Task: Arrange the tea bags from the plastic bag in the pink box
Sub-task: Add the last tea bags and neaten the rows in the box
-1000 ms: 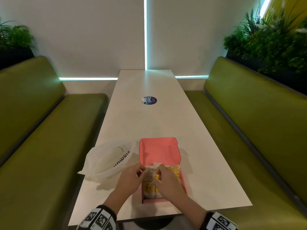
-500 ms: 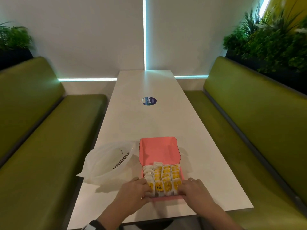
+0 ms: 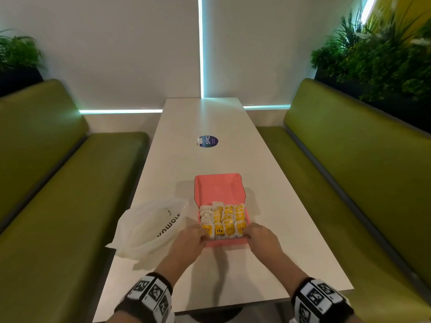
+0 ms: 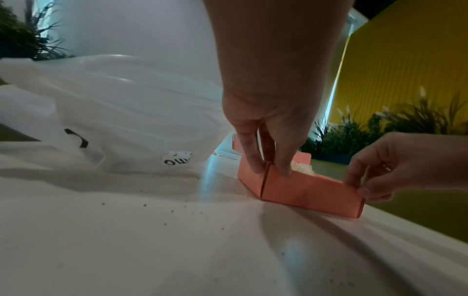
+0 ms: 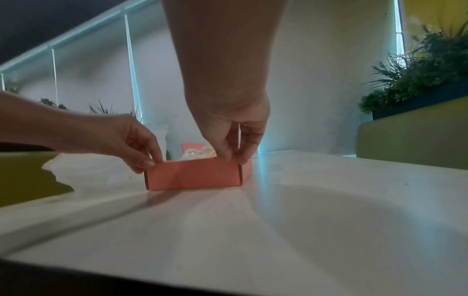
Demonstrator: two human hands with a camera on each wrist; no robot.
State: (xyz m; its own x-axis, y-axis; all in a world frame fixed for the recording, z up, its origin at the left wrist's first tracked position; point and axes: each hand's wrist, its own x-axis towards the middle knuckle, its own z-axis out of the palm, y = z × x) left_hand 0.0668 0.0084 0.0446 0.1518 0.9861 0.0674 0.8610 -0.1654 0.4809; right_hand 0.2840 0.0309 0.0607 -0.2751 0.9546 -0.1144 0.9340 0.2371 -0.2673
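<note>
The pink box (image 3: pixel 225 242) stands open on the white table (image 3: pixel 210 117), its lid (image 3: pixel 219 188) tilted back. Rows of white and yellow tea bags (image 3: pixel 224 220) fill it. My left hand (image 3: pixel 190 238) pinches the box's near left corner (image 4: pixel 263 174) with thumb and fingers. My right hand (image 3: pixel 262 238) pinches the near right corner (image 5: pixel 239 160). The white plastic bag (image 3: pixel 151 227) lies crumpled just left of the box, touching my left hand's side; what it holds is hidden.
A round blue sticker (image 3: pixel 208 141) sits on the table beyond the box. Green benches (image 3: pixel 58 194) run along both sides, with plants (image 3: pixel 377 57) behind them. The table's near edge (image 3: pixel 233 304) lies close to my wrists.
My hands left the tea bags inside the box and drew back to its near corners, which they now pinch. The box sits slightly farther from me and the rows are in plain sight.
</note>
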